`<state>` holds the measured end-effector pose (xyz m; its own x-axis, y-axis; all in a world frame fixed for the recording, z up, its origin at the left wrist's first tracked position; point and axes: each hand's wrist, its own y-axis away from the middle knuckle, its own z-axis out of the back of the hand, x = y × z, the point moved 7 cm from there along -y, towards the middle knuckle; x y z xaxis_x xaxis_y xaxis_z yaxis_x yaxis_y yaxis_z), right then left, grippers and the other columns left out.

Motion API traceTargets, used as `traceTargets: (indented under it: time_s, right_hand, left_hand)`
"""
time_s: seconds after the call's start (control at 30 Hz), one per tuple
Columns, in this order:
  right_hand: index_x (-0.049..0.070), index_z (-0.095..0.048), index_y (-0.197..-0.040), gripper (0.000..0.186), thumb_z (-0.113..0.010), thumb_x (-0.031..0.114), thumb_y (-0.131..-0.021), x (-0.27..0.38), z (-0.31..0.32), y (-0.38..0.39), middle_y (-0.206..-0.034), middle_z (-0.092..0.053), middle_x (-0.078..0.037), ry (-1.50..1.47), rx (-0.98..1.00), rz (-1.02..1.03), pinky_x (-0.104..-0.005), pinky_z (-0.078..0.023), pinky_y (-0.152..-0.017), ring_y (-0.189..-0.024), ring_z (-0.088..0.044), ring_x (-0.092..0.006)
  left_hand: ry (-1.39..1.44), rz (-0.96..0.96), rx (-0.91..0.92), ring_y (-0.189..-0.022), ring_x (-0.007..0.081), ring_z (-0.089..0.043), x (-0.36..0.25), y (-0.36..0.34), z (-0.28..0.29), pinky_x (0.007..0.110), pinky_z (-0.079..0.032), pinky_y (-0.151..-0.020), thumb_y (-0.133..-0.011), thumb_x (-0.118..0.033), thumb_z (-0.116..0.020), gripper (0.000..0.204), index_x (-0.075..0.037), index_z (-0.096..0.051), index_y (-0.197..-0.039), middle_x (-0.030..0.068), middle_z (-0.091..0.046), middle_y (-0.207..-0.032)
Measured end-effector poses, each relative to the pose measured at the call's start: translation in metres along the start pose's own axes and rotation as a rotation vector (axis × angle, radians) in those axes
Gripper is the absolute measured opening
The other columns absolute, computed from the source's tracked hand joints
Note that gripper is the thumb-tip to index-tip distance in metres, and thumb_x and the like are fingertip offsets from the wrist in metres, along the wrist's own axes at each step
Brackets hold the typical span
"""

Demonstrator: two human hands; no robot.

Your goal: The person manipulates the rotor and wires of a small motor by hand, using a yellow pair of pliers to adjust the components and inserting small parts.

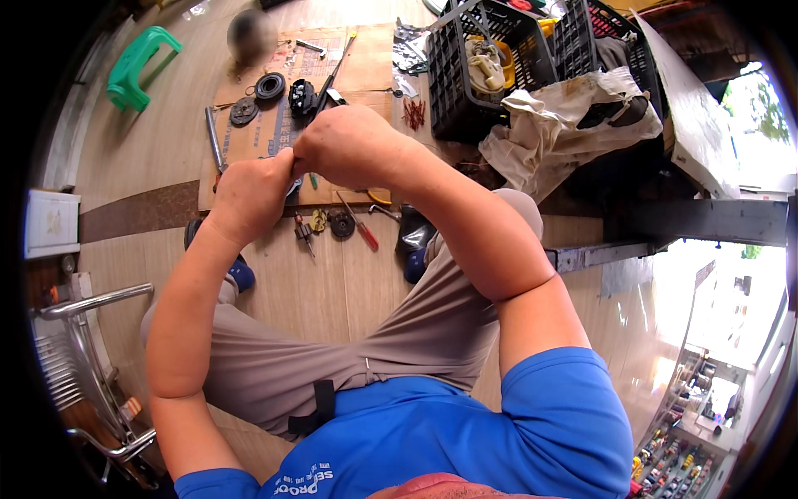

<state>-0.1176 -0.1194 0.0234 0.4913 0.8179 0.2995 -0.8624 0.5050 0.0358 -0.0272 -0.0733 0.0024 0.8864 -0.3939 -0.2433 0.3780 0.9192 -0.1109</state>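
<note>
Close together over the cardboard sheet [366, 66], both my hands are closed with their fingertips nearly meeting. My left hand [249, 195] has its thumb and fingers pressed together beside my right hand [345, 145], which is curled with its back toward me. Whatever they grip is hidden behind the fingers. Just beyond them sit a black mechanical part [302, 98] and a long thin dark rod [337, 66]; I cannot tell whether the rod touches my right hand. A black ring [268, 87] and a grey toothed disc [243, 111] lie farther left.
A metal bar [214, 137] lies at the cardboard's left edge. Nearer me are a red-handled screwdriver [363, 227], a round black part [342, 224] and a metal spindle [304, 233]. Black crates [465, 100] stand right, with reddish-brown pieces [413, 114] beside them. A green stool [137, 66] stands left.
</note>
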Motion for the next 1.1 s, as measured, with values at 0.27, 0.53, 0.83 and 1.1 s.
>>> traceTargets:
  time_s: [0.27, 0.53, 0.83, 1.1]
  right_hand:
    - [0.007, -0.068, -0.091, 0.018, -0.058, 0.022, -0.088, -0.011, -0.016, 0.001, -0.084, -0.068, -0.015, -0.112, -0.006, -0.056, -0.0447, -0.051, -0.075, -0.085, -0.065, -0.0345]
    - [0.005, -0.065, -0.087, 0.012, -0.056, 0.013, -0.087, -0.009, 0.000, -0.006, -0.085, -0.067, -0.015, -0.055, -0.055, -0.031, -0.0438, -0.050, -0.077, -0.088, -0.065, -0.0342]
    - [0.006, -0.066, -0.089, 0.018, -0.060, 0.023, -0.090, -0.020, 0.014, -0.005, -0.086, -0.067, -0.015, -0.171, -0.214, -0.011, -0.0436, -0.050, -0.076, -0.089, -0.064, -0.0350]
    - [0.008, -0.068, -0.096, 0.019, -0.062, 0.025, -0.089, -0.025, 0.021, 0.000, -0.086, -0.067, -0.016, -0.281, -0.308, -0.114, -0.0436, -0.051, -0.074, -0.084, -0.063, -0.0381]
  left_hand:
    - [-0.111, 0.130, 0.146, -0.074, 0.0365, -0.065, 0.012, -0.003, -0.014, 0.047, -0.049, -0.061, -0.093, -0.017, -0.052, 0.013, -0.004, -0.050, -0.093, 0.0159, -0.065, -0.076]
    - [0.059, -0.066, -0.253, -0.081, 0.0369, -0.061, -0.001, -0.003, 0.019, 0.045, -0.048, -0.069, -0.089, -0.009, -0.054, 0.007, -0.004, -0.053, -0.094, 0.0175, -0.061, -0.084]
    - [0.036, -0.037, -0.364, -0.079, 0.0338, -0.062, -0.001, -0.009, 0.030, 0.042, -0.050, -0.067, -0.089, -0.006, -0.053, 0.009, -0.004, -0.056, -0.096, 0.0151, -0.061, -0.083]
    - [0.058, 0.103, -0.369, -0.077, 0.0374, -0.063, 0.007, -0.010, 0.027, 0.045, -0.050, -0.065, -0.093, -0.012, -0.054, 0.010, -0.005, -0.058, -0.098, 0.0185, -0.064, -0.085]
